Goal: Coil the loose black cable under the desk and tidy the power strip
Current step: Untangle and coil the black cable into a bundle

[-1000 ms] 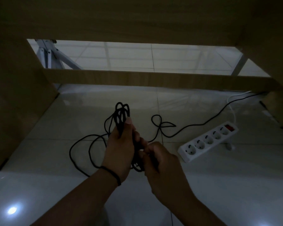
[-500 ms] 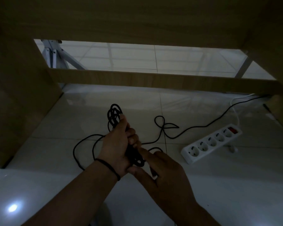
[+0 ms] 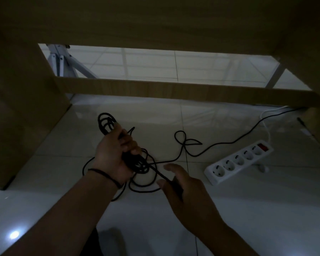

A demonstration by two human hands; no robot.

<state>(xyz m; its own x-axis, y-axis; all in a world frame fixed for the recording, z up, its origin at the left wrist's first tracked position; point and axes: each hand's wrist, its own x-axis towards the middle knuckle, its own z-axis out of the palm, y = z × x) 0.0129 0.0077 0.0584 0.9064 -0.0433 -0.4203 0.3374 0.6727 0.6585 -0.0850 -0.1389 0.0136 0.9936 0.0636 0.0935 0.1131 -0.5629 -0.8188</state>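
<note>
I am looking down under a dim wooden counter (image 3: 155, 19) at a pale tiled floor (image 3: 238, 209), with both of my bare hands reaching forward.

My left hand (image 3: 115, 156) is clenching around a bundle of black cable (image 3: 216, 144), fingers curled over the gathered loops. I judge it is gripping at the bundle's middle so the finished turns cannot spring apart while more cable is added. Loops are sticking out above the fist and hanging below it, over the floor.

My right hand (image 3: 183, 185) is reaching low and to the right of the bundle. A taut strand is running from the bundle to it and passing between the thumb and the fingers. The fingers are looking fairly straight, and in this light I cannot tell whether they are pinching the strand or only guiding it. I judge it is drawing the next length in for another turn.

The rest of the cable is lying loose on the floor: it is curling into a small knot-like twist past the hands, then trailing right and back toward the counter's far corner.

One white power strip (image 3: 238, 161) is lying slanted on the floor, well right of the hands, untouched. I am counting five sockets and one red switch (image 3: 262, 146) at its far end. Its own white cord (image 3: 266, 124) is running back to the same corner.

Counted: two hands, one black cable, one power strip. A thin dark band (image 3: 103, 174) is circling my left wrist.
</note>
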